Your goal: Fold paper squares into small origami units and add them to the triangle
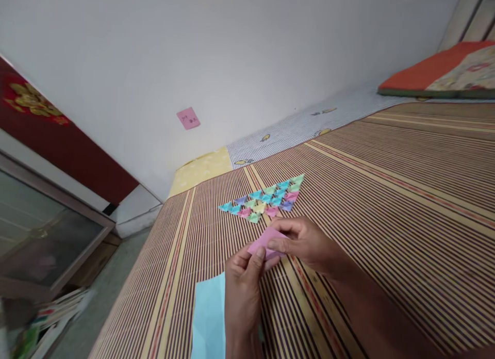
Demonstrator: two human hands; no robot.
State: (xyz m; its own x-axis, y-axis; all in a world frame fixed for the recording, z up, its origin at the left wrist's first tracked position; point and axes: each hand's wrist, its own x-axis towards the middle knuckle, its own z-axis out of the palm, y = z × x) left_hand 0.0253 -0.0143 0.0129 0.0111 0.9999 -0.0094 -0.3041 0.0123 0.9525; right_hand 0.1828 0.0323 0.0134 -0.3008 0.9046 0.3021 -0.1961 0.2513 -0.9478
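Between my two hands is a small piece of pink paper (266, 239), held above the striped mat. My left hand (247, 279) is closed on its near left side, with the thumb pressing on top. On the right side, my right hand (303, 243) pinches the same paper between thumb and fingers. Just beyond the hands, several small folded paper pieces (266, 198) in blue, green, pink, yellow and purple lie grouped in a triangle. A light blue sheet of paper (209, 312) lies beside my left forearm, partly hidden by it.
The striped mat (386, 194) covers the bed up to a white wall (270, 54). A pink note (188, 118) is stuck on the wall. An orange-edged cushion (429, 70) lies at the far right. Beyond the left bed edge are the floor (127, 261) and a glass-fronted cabinet (42, 230).
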